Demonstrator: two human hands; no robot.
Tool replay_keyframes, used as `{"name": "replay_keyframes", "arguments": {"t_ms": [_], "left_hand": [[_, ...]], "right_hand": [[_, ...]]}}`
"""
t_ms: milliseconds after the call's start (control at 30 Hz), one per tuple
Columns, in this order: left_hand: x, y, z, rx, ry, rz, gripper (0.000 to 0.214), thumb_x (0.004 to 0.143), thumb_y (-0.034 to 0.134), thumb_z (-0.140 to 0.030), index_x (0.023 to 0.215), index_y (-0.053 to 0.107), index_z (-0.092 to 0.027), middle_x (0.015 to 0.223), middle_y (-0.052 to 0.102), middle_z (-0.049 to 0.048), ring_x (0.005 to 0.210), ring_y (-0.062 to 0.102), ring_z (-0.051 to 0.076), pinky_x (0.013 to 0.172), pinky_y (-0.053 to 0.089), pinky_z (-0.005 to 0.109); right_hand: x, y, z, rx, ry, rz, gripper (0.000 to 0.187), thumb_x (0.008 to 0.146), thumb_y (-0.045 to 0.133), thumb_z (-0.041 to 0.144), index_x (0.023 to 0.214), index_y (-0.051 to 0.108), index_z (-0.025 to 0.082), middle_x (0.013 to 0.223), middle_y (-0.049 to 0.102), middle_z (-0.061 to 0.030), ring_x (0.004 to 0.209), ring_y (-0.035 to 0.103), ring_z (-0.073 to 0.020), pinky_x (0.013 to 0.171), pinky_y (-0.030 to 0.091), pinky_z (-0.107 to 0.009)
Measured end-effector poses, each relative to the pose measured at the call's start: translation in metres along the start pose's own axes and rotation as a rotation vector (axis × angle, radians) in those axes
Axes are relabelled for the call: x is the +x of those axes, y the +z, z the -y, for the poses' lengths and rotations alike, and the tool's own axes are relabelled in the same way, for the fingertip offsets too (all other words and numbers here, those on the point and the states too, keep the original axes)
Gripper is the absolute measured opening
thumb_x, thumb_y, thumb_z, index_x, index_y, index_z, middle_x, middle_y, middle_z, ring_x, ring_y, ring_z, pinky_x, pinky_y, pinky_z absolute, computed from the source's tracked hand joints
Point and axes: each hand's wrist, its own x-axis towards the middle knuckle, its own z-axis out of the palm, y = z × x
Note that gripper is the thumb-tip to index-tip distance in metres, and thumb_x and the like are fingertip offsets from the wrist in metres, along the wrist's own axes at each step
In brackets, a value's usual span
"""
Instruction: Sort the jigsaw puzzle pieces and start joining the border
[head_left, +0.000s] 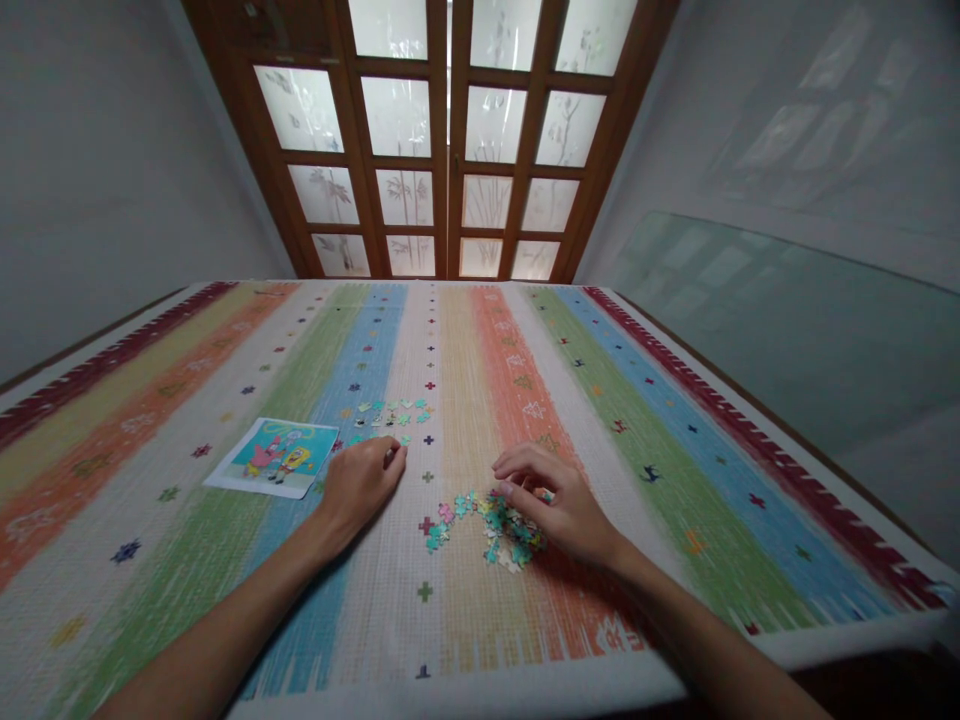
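Note:
My left hand rests on the cloth with its fingers curled into a loose fist. Whatever it may hold is hidden from view. Just beyond it, small jigsaw pieces lie spread in rows, mostly pale green and teal. My right hand hovers over the right side of a heap of jigsaw pieces, thumb and forefinger apart and the other fingers loosely bent. Some of the heap is covered by this hand. Left of my left hand lies a picture card with cartoon figures on a teal background.
A striped, patterned tablecloth covers the wide table. Beyond the far edge stand wooden doors with frosted panes. White walls rise on both sides, with a pale glass-like panel along the right one.

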Motion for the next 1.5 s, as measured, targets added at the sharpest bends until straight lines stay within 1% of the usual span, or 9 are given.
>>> {"name": "replay_keyframes", "arguments": {"t_ms": [200, 433, 633, 700, 800, 933, 1200, 1333, 1500], "left_hand": [[0.004, 0.000, -0.004, 0.040, -0.038, 0.008, 0.028, 0.099, 0.051, -0.029, 0.090, 0.075, -0.016, 0.087, 0.078, 0.0103, 0.081, 0.072, 0.025, 0.071, 0.044, 0.032], [0.007, -0.001, -0.009, 0.057, -0.073, 0.004, 0.028, 0.097, 0.052, -0.030, 0.087, 0.074, -0.016, 0.083, 0.077, 0.0104, 0.077, 0.072, 0.025, 0.068, 0.044, 0.031], [0.005, 0.002, 0.001, 0.012, -0.058, -0.100, 0.038, 0.096, 0.054, -0.034, 0.123, 0.073, -0.016, 0.077, 0.077, 0.0071, 0.071, 0.071, 0.024, 0.069, 0.047, 0.031], [0.003, 0.003, 0.005, -0.018, 0.002, -0.101, 0.039, 0.097, 0.053, -0.034, 0.125, 0.074, -0.019, 0.078, 0.078, 0.0071, 0.070, 0.072, 0.023, 0.070, 0.049, 0.031], [-0.002, 0.005, 0.007, -0.044, 0.083, -0.068, 0.036, 0.098, 0.050, -0.034, 0.117, 0.079, -0.022, 0.090, 0.081, 0.0106, 0.076, 0.074, 0.025, 0.073, 0.051, 0.033], [-0.004, 0.008, 0.006, -0.060, 0.098, -0.031, 0.036, 0.099, 0.049, -0.036, 0.111, 0.081, -0.023, 0.098, 0.081, 0.0130, 0.080, 0.074, 0.027, 0.074, 0.052, 0.036], [-0.004, 0.009, 0.007, -0.031, 0.106, -0.019, 0.037, 0.101, 0.047, -0.036, 0.106, 0.081, -0.022, 0.095, 0.081, 0.0135, 0.077, 0.074, 0.027, 0.072, 0.051, 0.035], [-0.007, 0.009, 0.006, -0.061, 0.150, -0.084, 0.038, 0.101, 0.047, -0.036, 0.116, 0.077, -0.019, 0.099, 0.081, 0.0136, 0.079, 0.074, 0.026, 0.073, 0.052, 0.035], [-0.010, 0.009, 0.001, -0.143, 0.268, -0.220, 0.037, 0.100, 0.049, -0.036, 0.113, 0.076, -0.014, 0.081, 0.076, 0.0101, 0.067, 0.066, 0.021, 0.072, 0.053, 0.033]], "right_hand": [[0.000, -0.002, -0.001, -0.005, -0.034, -0.037, 0.005, 0.097, 0.062, 0.025, 0.098, 0.067, 0.022, 0.099, 0.069, -0.0047, 0.075, 0.065, -0.0147, 0.062, 0.051, -0.028], [0.006, -0.018, -0.012, -0.030, -0.060, -0.239, 0.006, 0.093, 0.065, 0.025, 0.095, 0.070, 0.023, 0.095, 0.068, -0.0032, 0.078, 0.065, -0.0165, 0.065, 0.052, -0.029], [0.012, -0.040, -0.022, -0.123, 0.006, -0.360, 0.012, 0.091, 0.065, 0.032, 0.087, 0.070, 0.021, 0.080, 0.065, -0.0016, 0.064, 0.058, -0.0153, 0.059, 0.044, -0.029], [0.013, -0.049, -0.024, -0.192, 0.054, -0.306, 0.017, 0.092, 0.064, 0.035, 0.087, 0.070, 0.020, 0.073, 0.065, -0.0010, 0.060, 0.055, -0.0153, 0.057, 0.042, -0.029], [0.014, -0.062, -0.028, -0.307, 0.109, -0.116, 0.025, 0.093, 0.061, 0.041, 0.086, 0.071, 0.019, 0.066, 0.064, -0.0007, 0.058, 0.054, -0.0155, 0.056, 0.038, -0.029], [0.014, -0.076, -0.035, -0.389, 0.158, 0.019, 0.032, 0.093, 0.057, 0.045, 0.086, 0.072, 0.018, 0.059, 0.059, 0.0009, 0.054, 0.048, -0.0143, 0.054, 0.034, -0.028], [0.009, -0.089, -0.040, -0.322, 0.220, 0.380, 0.023, 0.089, 0.062, 0.035, 0.090, 0.077, 0.017, 0.066, 0.066, -0.0014, 0.059, 0.054, -0.0146, 0.056, 0.038, -0.027], [0.006, -0.087, -0.041, -0.264, 0.227, 0.543, 0.024, 0.084, 0.068, 0.028, 0.103, 0.078, 0.018, 0.067, 0.064, 0.0010, 0.060, 0.055, -0.0146, 0.057, 0.040, -0.027], [0.006, -0.084, -0.046, -0.200, 0.233, 0.566, 0.026, 0.082, 0.067, 0.021, 0.105, 0.081, 0.022, 0.065, 0.063, 0.0022, 0.058, 0.053, -0.0140, 0.055, 0.038, -0.027]]}}
